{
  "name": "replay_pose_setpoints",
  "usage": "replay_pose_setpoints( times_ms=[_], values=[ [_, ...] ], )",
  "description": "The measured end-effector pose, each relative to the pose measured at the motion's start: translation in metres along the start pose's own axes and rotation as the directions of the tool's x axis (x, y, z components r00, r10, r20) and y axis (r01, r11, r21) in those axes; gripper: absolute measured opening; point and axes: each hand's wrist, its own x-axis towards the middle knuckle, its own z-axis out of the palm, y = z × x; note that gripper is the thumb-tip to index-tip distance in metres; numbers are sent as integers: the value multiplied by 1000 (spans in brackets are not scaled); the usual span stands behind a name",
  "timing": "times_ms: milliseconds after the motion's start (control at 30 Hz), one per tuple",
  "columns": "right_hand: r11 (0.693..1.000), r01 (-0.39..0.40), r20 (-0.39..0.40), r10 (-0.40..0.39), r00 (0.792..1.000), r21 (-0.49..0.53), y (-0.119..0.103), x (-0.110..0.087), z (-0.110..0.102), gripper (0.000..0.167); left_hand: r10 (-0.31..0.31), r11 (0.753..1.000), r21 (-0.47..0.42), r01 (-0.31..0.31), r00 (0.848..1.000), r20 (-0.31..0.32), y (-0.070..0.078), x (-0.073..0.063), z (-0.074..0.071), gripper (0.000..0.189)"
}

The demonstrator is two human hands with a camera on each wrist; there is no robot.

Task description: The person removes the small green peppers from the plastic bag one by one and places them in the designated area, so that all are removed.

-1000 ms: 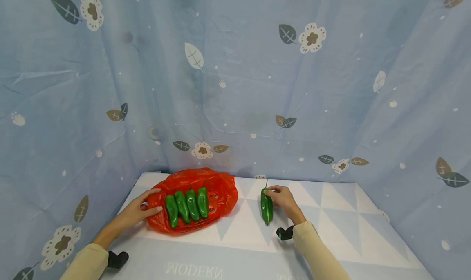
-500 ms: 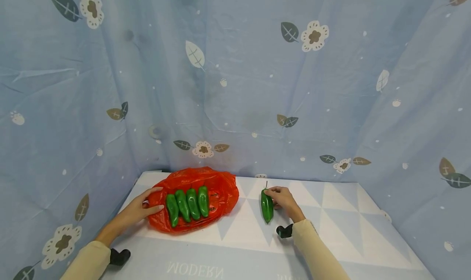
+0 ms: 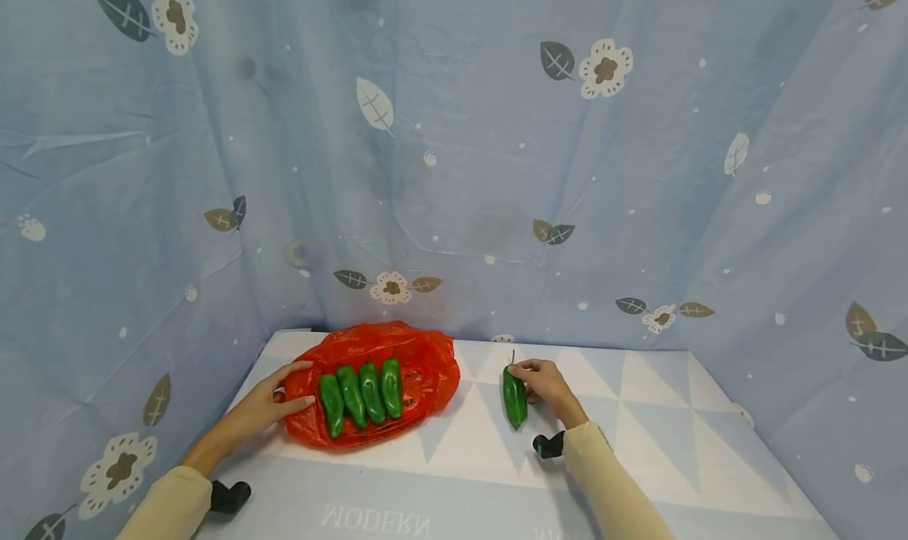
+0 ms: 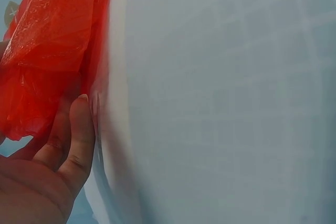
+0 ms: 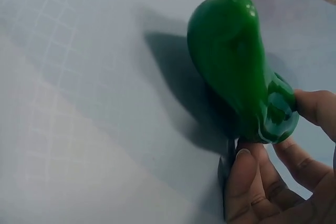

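Note:
On the left of the table lies a red plastic bag (image 3: 434,363), spread wide. Several green peppers (image 3: 371,394) lie side by side on it. My left hand (image 3: 261,404) holds the bag's left edge; in the left wrist view, fingers (image 4: 81,140) reach behind the red plastic (image 4: 52,40). At the right, my right hand (image 3: 545,386) pinches another green pepper (image 3: 514,402) near its stem end, tip toward me. The right wrist view shows that pepper (image 5: 226,51) large, with thumb and fingers of the right hand (image 5: 278,177) around one end.
The table (image 3: 454,493) has a pale triangle-patterned cover. A blue curtain (image 3: 468,169) with leaves and flowers rises behind it and at both sides. Black wrist mounts (image 3: 228,497) stick out by the sleeves. Bare cover lies between the bag and the right hand.
In the head view the right hand's pepper has tilted slightly, its tip a little higher and its stem a little lower. The left hand and the bag have hardly moved.

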Motion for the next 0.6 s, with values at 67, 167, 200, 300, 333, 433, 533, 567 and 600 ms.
replay_pose_setpoints(
  times_ms=[67,167,200,300,333,433,533,567,600],
  values=[
    [1000,9,-2,-9,1000,1,0,-1,-1,38,-3,1000,-1,3,1000,-1,0,0,0,76],
    [1000,18,1,-18,1000,5,-1,-4,-2,37,-3,1000,0,3,1000,3,1,0,0,77],
    [1000,19,3,-19,1000,4,-1,-4,-3,37,-6,1000,2,6,1000,3,1,0,1,77],
    [999,30,-8,-30,1000,-36,-4,-6,-7,35,-12,1000,11,12,1000,9,2,0,1,78],
    [998,31,-16,-32,999,-56,-4,-5,-8,35,-18,1000,13,18,1000,7,3,0,1,79],
    [993,29,-44,-34,998,-110,-8,-5,-12,33,-31,999,14,31,999,7,4,0,0,79],
    [991,30,-54,-37,998,-127,-14,-5,-16,32,-38,999,11,38,999,8,5,0,0,80],
    [992,33,-55,-40,998,-126,-15,-5,-17,31,-38,999,9,38,999,10,6,0,1,80],
    [992,35,-55,-42,998,-125,-17,-6,-18,31,-39,999,10,39,999,13,6,0,1,81]
  ],
)
